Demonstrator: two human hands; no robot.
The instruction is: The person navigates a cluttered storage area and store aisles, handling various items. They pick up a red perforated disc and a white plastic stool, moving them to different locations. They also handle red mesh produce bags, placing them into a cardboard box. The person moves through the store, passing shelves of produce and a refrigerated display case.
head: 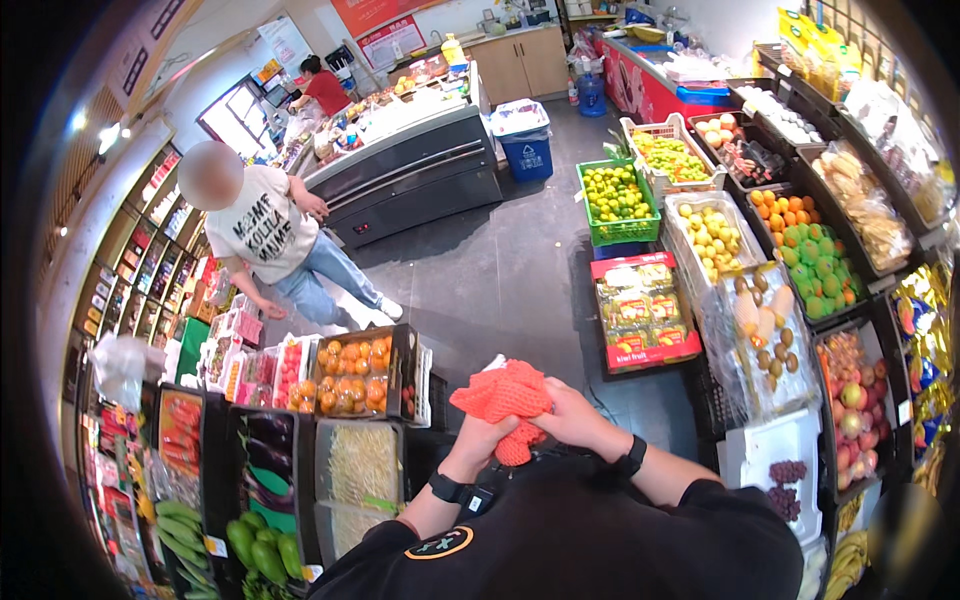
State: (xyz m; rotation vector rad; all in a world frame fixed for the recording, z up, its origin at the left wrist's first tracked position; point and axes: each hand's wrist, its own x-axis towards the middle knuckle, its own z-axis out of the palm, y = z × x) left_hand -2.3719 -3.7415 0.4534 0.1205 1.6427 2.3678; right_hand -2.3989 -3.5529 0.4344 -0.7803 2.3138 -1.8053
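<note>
An orange-red cloth (504,397) with a waffle-like texture is bunched up in front of my chest, and both hands grip it. My left hand (480,444) holds its lower left side, thumb on top. On the right side, my right hand (576,414) has its fingers curled round the fabric. A small white part shows at the cloth's top edge. Black bands sit on both wrists.
A person (274,225) in a printed light T-shirt stands at the left; another in red (326,86) is behind the counter (420,165). Close by are boxed oranges (356,375), a kiwi fruit carton (643,311), a green crate of citrus (616,199) and a blue bin (527,154).
</note>
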